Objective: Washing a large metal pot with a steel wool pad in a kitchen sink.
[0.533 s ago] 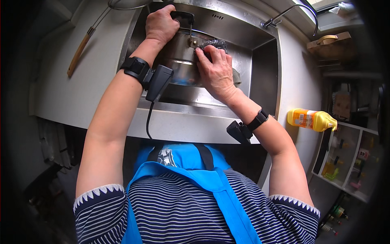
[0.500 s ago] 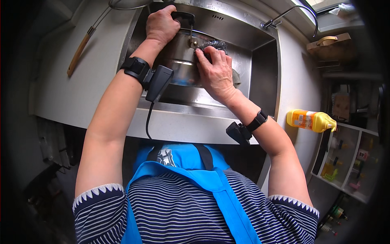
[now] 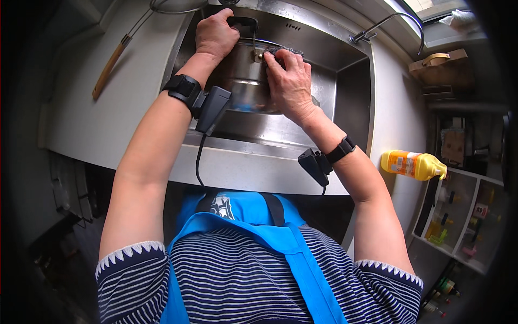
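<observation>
A steel pot (image 3: 245, 67) is tilted inside the sink, its shiny side toward me. My left hand (image 3: 216, 36) is closed at the pot's far left, gripping by the black handle (image 3: 245, 20). Bent fingers of my right hand (image 3: 291, 86) press a steel wool scrubber (image 3: 283, 50) against the pot's side, close to the handle's metal bracket (image 3: 258, 56). Most of the scrubber is under those fingers. The inside of the pot and the tips of my left fingers are hidden.
The stainless sink (image 3: 353, 97) surrounds the pot, with a curved faucet (image 3: 396, 13) at its far right corner. A yellow bottle (image 3: 413, 164) stands on the right counter. A wooden-handled strainer (image 3: 110, 67) lies on the left counter. A brown box (image 3: 440, 65) sits at the right.
My right hand has shifted slightly up and to the right along the pot, and its fingers cover more of the scrubber. My left hand keeps its hold with hardly any movement.
</observation>
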The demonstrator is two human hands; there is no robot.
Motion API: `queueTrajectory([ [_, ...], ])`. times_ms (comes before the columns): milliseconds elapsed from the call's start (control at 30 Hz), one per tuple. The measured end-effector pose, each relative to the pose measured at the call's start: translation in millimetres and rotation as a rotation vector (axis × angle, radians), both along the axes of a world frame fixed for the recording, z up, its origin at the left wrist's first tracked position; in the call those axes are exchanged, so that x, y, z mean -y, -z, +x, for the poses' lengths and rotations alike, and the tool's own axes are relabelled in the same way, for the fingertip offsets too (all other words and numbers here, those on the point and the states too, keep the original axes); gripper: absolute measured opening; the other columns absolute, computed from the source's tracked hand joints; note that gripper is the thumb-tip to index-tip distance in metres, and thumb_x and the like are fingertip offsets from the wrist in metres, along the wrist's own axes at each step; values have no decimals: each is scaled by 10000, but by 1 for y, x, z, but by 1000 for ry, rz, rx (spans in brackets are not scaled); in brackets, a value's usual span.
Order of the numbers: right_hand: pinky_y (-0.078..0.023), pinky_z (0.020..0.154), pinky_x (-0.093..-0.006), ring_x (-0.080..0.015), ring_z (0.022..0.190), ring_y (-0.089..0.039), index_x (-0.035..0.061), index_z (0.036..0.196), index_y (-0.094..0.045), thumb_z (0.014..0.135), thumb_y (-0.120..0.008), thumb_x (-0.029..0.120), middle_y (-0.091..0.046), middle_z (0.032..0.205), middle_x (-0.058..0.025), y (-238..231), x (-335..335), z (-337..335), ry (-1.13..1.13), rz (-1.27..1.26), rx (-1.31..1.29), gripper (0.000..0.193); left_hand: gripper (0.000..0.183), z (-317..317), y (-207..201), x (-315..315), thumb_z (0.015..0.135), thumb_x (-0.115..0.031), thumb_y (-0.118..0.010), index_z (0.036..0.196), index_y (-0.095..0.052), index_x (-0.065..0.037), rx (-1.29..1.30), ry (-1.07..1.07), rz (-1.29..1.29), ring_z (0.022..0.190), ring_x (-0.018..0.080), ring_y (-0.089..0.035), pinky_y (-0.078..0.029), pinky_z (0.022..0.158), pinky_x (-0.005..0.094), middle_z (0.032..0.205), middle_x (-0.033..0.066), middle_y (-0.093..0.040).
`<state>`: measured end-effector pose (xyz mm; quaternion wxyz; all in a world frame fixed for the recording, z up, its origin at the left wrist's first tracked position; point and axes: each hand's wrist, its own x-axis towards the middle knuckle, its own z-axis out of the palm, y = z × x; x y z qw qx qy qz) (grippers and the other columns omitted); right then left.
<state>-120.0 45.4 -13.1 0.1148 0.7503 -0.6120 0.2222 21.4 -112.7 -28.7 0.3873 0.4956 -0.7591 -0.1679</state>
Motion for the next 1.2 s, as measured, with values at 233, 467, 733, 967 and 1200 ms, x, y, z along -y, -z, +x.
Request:
queueTrajectory([
  [233,-363,795,-383,-249,940,-497,97,1139,-586,747,-592,137,-516,1051,-84,2,4,-2,-12,0,-11,394,204,-1,-1,-1,688,-168,-626,885,-637,-121,-32,-5,39,713,349,-615,-501,681,393,716,145,-630],
  [467,-362,788,-376,-249,930,-491,93,1132,-583,745,-585,130,-516,1030,-81,2,-4,3,-33,30,-19,389,199,5,1,-2,694,-168,-625,886,-635,-119,-38,-43,58,741,351,-618,-501,690,393,743,150,-637],
  [733,-365,797,-376,-242,953,-502,100,1113,-592,736,-609,128,-522,1042,-72,4,-3,4,-45,1,-27,378,191,9,2,-1,697,-165,-624,882,-630,-115,-42,-56,55,756,354,-619,-499,694,401,755,157,-638],
  [967,-364,793,-378,-243,928,-501,94,1108,-589,737,-593,112,-519,1016,-76,0,13,-2,-35,-17,-15,371,200,5,7,1,696,-166,-626,890,-630,-115,-57,-57,63,765,359,-619,-501,693,395,768,155,-643],
  [1200,-354,772,-364,-229,915,-497,108,1119,-593,748,-604,106,-524,998,-58,4,-31,2,-100,69,36,371,213,13,10,3,695,-175,-630,900,-632,-116,-56,-84,57,764,355,-620,-502,697,389,771,150,-647],
])
